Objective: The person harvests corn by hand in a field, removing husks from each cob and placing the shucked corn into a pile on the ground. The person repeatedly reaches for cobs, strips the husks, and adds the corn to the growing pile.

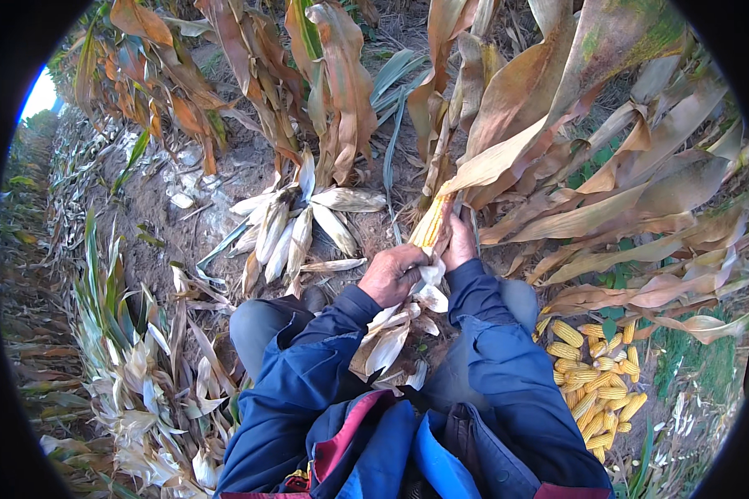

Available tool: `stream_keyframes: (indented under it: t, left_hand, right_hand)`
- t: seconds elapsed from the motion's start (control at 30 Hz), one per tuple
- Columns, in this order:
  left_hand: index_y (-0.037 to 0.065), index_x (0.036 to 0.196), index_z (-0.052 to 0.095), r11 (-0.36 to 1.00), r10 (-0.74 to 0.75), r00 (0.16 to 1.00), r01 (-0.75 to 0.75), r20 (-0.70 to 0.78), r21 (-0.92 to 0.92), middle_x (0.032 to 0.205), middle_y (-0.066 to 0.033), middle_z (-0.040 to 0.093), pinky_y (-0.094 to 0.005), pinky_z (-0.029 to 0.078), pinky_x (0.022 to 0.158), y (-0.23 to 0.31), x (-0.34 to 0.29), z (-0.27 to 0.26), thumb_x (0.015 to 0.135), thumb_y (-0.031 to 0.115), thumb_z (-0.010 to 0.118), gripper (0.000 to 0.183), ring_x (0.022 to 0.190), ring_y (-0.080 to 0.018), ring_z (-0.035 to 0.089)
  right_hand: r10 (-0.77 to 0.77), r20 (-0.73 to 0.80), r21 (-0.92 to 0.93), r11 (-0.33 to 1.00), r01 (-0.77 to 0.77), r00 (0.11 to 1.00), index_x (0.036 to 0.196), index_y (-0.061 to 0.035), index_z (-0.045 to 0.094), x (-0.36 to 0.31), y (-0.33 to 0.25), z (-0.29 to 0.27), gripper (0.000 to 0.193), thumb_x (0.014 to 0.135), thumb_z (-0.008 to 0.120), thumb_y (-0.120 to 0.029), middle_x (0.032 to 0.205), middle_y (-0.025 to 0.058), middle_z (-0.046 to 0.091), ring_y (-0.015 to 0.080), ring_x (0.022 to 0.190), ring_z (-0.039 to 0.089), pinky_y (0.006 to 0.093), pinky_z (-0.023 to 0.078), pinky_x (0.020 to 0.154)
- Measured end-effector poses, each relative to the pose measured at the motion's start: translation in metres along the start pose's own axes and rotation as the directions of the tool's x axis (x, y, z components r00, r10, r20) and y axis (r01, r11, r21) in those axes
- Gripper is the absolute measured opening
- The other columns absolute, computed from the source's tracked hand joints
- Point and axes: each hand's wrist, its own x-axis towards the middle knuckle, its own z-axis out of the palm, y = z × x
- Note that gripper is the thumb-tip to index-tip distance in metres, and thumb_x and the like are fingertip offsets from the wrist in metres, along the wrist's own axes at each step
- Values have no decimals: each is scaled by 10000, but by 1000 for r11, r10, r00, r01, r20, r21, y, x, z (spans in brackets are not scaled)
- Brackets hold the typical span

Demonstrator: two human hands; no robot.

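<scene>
Between my hands is an ear of corn (429, 229), its yellow kernels bare along the upper part and pale husk hanging from its lower end. My left hand (390, 274) is closed, its fingers pinching the husk at the ear's base. Behind the ear, my right hand (459, 242) wraps round it from the right side; most of its fingers are hidden. Loose stripped husks (389, 337) lie below my hands, between my knees. Ahead and to the left, a cluster of pale husked ears (287, 229) rests on the soil.
A heap of bare yellow corn ears (595, 387) lies by my right knee. Dry brown corn stalks (341, 91) stand ahead, and long dry leaves (641, 200) reach in from the right. More husks (150, 407) are piled at my left.
</scene>
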Motion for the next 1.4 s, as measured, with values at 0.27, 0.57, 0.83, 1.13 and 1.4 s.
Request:
stream_keyframes:
  t: [0.27,0.57,0.83,1.13,1.4]
  left_hand:
    - [53,882,631,965,-142,768,-34,625,262,809,-151,661,-449,515,698,11,-64,-14,770,65,654,114,806,-371,653]
    - [37,1086,645,931,-345,892,366,291,-17,941,-87,691,-338,539,781,-13,-47,-29,824,64,669,264,857,-192,669]
    - [-8,1220,448,822,-483,825,313,-292,-476,1040,-117,607,-309,493,857,-28,-2,9,933,330,690,505,952,-164,582]
    - [-25,1255,526,800,-547,727,307,-415,-516,1128,-109,647,-303,468,917,-31,-6,9,885,299,751,542,1025,-158,596]
    - [-9,1212,555,699,-583,727,221,-364,-680,1100,-66,650,-302,491,886,-21,-20,-18,935,243,696,400,998,-128,602]
  right_hand:
    - [-112,-193,-17,994,111,975,1424,-84,439,25,-13,-19,520,951,633,-182,1243,64,606,194,1085,607,350,508,925]
    - [-289,140,-432,843,321,947,1403,8,472,20,22,-11,557,1006,575,-369,1321,93,567,171,1145,521,295,418,984]
    - [-318,391,-566,657,498,864,1283,-6,593,-9,38,6,355,1043,505,-252,1216,117,652,181,1080,588,311,448,953]
    - [-498,430,-798,180,575,753,902,35,645,-17,49,21,155,913,511,-44,780,170,671,352,697,644,432,493,665]
    - [-307,-43,-262,922,285,951,1048,9,637,7,52,23,181,1016,501,-106,931,82,649,188,814,610,309,491,743]
